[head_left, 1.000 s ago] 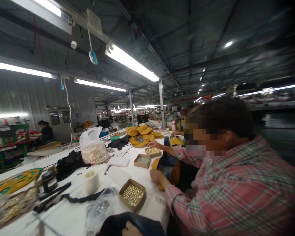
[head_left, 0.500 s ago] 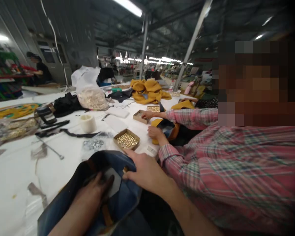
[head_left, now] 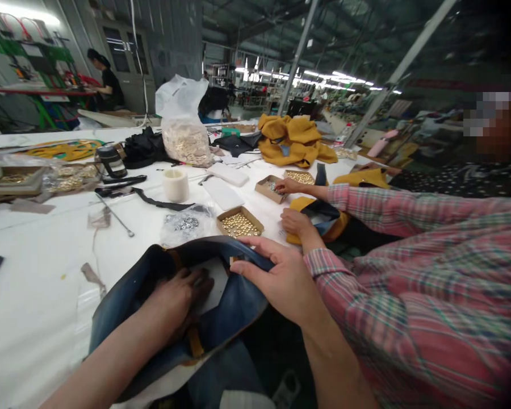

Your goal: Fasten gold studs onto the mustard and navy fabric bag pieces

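A dark blue bag [head_left: 242, 304] with tan tabs lies at the table's near edge, its mouth facing up. My right hand [head_left: 281, 278] pinches the bag's right rim between thumb and fingers, beside a small tan tab. Inside the mouth, my left hand [head_left: 181, 298] reaches over a white flat panel [head_left: 217, 284]. Its fingers are shadowed and blurred, so I cannot tell whether they grip the panel or only touch it. Just beyond the rim stand a cardboard box of gold-coloured studs [head_left: 241, 221] and a clear bag of silvery metal pieces [head_left: 187, 223].
On my right, a co-worker in a plaid sleeve [head_left: 366, 199] has one hand at a small box [head_left: 270, 189] and one on a yellow bag [head_left: 300, 207]. A tape roll [head_left: 176, 186], a stuffed plastic bag [head_left: 185, 139] and yellow bags [head_left: 296, 139] stand on the white table [head_left: 34, 295].
The view has swung left, so the table's things sit farther right. My left hand has shifted within the bag's mouth, over the white panel. My right hand keeps its hold on the rim.
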The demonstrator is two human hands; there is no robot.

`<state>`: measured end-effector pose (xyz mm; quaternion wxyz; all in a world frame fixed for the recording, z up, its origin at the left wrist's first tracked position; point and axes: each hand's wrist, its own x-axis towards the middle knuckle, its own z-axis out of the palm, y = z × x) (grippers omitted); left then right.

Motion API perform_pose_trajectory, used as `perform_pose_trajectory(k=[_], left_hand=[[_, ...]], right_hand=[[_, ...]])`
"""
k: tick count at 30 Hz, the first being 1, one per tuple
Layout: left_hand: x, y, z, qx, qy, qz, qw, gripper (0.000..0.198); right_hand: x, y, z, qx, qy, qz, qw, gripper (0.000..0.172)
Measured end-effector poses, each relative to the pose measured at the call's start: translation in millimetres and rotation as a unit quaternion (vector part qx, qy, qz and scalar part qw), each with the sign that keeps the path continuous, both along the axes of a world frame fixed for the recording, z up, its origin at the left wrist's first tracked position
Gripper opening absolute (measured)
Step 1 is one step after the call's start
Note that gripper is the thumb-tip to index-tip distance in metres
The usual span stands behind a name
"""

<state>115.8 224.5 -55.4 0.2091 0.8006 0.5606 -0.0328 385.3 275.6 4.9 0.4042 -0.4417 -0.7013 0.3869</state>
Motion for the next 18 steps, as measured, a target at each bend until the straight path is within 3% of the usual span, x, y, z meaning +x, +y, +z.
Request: perform_pose_trajectory(k=[5, 8, 11, 13, 16, 18], left_hand=[[1.3, 3.5, 0.1, -0.024, 0.012, 0.018, 0.999, 0.093], [2.2, 0.2, -2.4, -0.022, -0.017, 0.034, 0.999, 0.085], [-0.5, -4.5, -8.4, -0.015, -0.02, 0.034, 0.999, 0.079], [-1.7, -5.1, -12.4, -0.006, -0.004, 0.028, 1.0, 0.077], [1.5, -1.7, -13.7, 0.013, 0.008, 0.021, 1.0, 0.072], [6.6, 1.3, -11.9, 0.029, 0.013, 0.02, 0.999, 0.064]], right_hand=[[-4.2, 2.9, 0.6, -0.019, -0.001, 0.016, 1.0, 0.043], [-0.5, 8.9, -11.3, -0.097, 0.074, 0.048, 0.991, 0.057], [7.7, 16.1, -40.9, -0.168, 0.167, 0.108, 0.966, 0.077], [11.0, 15.5, -66.2, -0.167, 0.169, 0.12, 0.964, 0.082], [6.3, 4.0, -98.0, -0.144, 0.095, 0.061, 0.983, 0.078], [-2.9, -7.6, -108.0, -0.131, 0.051, 0.014, 0.99, 0.075]])
